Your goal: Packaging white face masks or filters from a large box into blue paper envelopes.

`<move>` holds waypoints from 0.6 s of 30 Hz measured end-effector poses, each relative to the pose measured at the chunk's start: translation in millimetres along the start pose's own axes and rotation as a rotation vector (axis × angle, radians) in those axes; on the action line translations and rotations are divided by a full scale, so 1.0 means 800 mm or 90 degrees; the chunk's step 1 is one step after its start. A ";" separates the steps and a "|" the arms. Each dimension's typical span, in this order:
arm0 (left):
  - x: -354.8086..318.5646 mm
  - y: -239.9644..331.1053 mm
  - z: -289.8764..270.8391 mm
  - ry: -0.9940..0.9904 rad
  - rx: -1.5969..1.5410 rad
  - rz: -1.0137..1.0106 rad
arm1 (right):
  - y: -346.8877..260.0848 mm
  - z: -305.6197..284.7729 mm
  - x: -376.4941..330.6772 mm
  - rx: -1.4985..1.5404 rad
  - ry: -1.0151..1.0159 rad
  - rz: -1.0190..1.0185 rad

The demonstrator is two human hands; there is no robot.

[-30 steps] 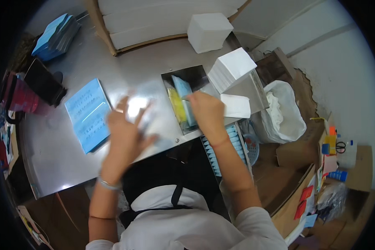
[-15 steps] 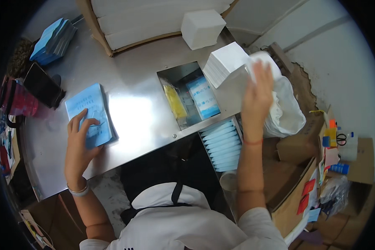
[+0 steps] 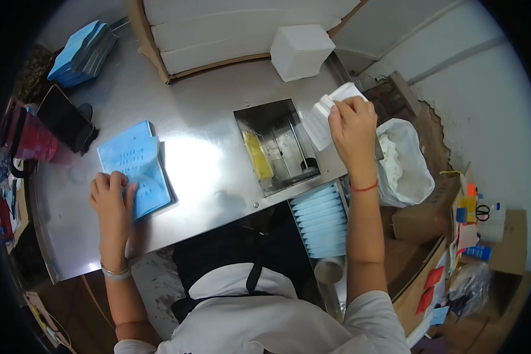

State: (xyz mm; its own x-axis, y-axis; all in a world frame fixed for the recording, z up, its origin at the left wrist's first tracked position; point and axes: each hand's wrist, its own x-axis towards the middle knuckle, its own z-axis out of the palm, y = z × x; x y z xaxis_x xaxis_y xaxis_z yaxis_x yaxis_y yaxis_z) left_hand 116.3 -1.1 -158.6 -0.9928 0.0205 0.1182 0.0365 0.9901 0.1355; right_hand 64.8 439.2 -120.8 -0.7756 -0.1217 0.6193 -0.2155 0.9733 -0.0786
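My left hand is closed on the near left edge of a flat light-blue printed packet, pinching it between thumb and fingers. The packet lies with others like it in a small pile on the steel table. My right hand is closed on folded white paper napkins at the right end of the table, its thumb and fingertips at their upper edge. Left of that hand is a rectangular opening in the tabletop, with a yellow piece along its left side and a metal rod inside.
Another white napkin stack stands at the back beside a big carton. A tray of light-blue packets sits below the table edge. A white-lined bin is at right. A phone and more blue packets are at left.
The blue-and-white packet is gone from the opening. My right hand, blurred before, has closed on the napkins. My left hand has gone from lying over the blue packet to pinching its edge.
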 end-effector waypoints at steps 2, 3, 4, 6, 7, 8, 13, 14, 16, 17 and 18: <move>0.012 0.031 0.008 0.114 -0.112 0.041 | -0.006 -0.016 -0.023 0.008 -0.008 0.042; 0.014 0.062 0.015 0.168 -0.188 0.068 | -0.008 -0.021 -0.032 0.024 -0.015 0.085; 0.006 0.094 0.023 0.147 -0.201 0.128 | -0.013 -0.023 -0.033 0.038 -0.013 0.082; -0.013 0.172 0.033 0.049 -0.319 0.287 | -0.014 -0.041 -0.039 0.095 -0.029 0.086; -0.018 0.196 0.051 0.002 -0.268 0.352 | -0.011 -0.044 -0.042 0.089 -0.026 0.091; -0.019 0.212 0.060 0.016 -0.225 0.373 | -0.006 -0.046 -0.041 0.024 -0.001 0.049; -0.034 0.172 0.027 -0.087 -0.231 0.354 | -0.141 -0.042 -0.101 0.226 -0.062 -0.178; -0.030 0.157 0.052 0.001 -0.147 0.375 | -0.164 -0.038 -0.127 0.275 -0.249 -0.326; -0.026 0.154 0.047 -0.043 -0.210 0.337 | -0.173 -0.014 -0.127 0.321 -0.206 -0.254; -0.032 0.153 0.045 -0.047 -0.205 0.328 | -0.164 0.001 -0.107 0.231 -0.191 -0.210; -0.034 0.156 0.046 -0.017 -0.272 0.294 | -0.157 0.014 -0.092 0.134 -0.177 -0.163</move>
State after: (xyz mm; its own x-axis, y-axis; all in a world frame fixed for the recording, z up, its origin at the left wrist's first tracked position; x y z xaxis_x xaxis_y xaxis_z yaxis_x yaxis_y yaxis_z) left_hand 144.0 126.7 -180.8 -0.8659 0.4416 0.2351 0.4995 0.7357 0.4575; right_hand 141.9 323.6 -165.4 -0.8055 -0.4303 0.4074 -0.5160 0.8474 -0.1250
